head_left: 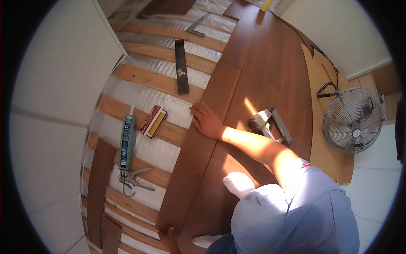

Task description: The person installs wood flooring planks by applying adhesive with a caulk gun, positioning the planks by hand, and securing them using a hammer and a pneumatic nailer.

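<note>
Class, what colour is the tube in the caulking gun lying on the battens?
Teal green tube, with a white label; seen in the head view.

Warm browns, silver and pale wood

A dark brown floorboard (pixel 198 152) lies over pale wooden battens (pixel 160 80) and silvery bubble-textured underlay (pixel 144 99). A teal caulk gun (pixel 126 144), a red-and-yellow block (pixel 153 121) and a black bar (pixel 181 67) rest there. The fan (pixel 354 120) is grey, the shorts (pixel 296 211) light blue.

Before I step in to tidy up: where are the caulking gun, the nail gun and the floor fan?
caulking gun (pixel 126 142), head view, on its green tube.
nail gun (pixel 265 121), head view, on its metal body.
floor fan (pixel 354 120), head view, on its wire grille.
</note>
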`<state>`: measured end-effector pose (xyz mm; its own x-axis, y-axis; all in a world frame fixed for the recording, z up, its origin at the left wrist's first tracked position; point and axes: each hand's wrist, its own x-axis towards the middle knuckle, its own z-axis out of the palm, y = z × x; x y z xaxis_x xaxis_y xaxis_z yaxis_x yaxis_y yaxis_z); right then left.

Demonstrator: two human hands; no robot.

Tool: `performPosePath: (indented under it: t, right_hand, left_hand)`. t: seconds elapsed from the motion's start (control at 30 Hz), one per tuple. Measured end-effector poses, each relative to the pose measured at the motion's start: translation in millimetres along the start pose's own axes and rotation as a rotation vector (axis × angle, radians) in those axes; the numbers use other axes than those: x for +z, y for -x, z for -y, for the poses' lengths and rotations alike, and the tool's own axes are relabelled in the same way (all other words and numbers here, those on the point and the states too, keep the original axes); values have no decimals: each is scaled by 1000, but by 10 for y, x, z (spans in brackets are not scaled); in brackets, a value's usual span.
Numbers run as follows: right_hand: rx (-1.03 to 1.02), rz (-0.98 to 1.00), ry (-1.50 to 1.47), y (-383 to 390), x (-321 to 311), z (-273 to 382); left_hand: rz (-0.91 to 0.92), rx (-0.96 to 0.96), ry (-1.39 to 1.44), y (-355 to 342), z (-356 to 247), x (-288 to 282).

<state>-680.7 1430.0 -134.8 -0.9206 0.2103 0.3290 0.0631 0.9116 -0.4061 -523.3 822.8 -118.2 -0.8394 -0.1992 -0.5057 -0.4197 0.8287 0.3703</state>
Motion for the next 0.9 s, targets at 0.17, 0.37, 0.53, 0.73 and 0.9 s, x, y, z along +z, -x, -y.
performPosePath:
  t: [0.17, 0.37, 0.53, 0.73, 0.9]
  right_hand:
    - [55, 46, -37, 32, -60, -79]
    - [-10, 0, -20, -30, -9, 18]
    - [30, 17, 0, -2, -30, -2]
    - [44, -25, 1, 12, -44, -16]
    - [94, -56, -36, 30, -64, -34]
  left_hand:
    - [-81, 110, -232, 106, -158, -125]
    - [-6, 87, -84, 64, -325, -63]
    - [23, 61, -128, -14, -248, -3]
    - [57, -104, -91, -31, -214, 75]
    - [52, -69, -50, 38, -405, 54]
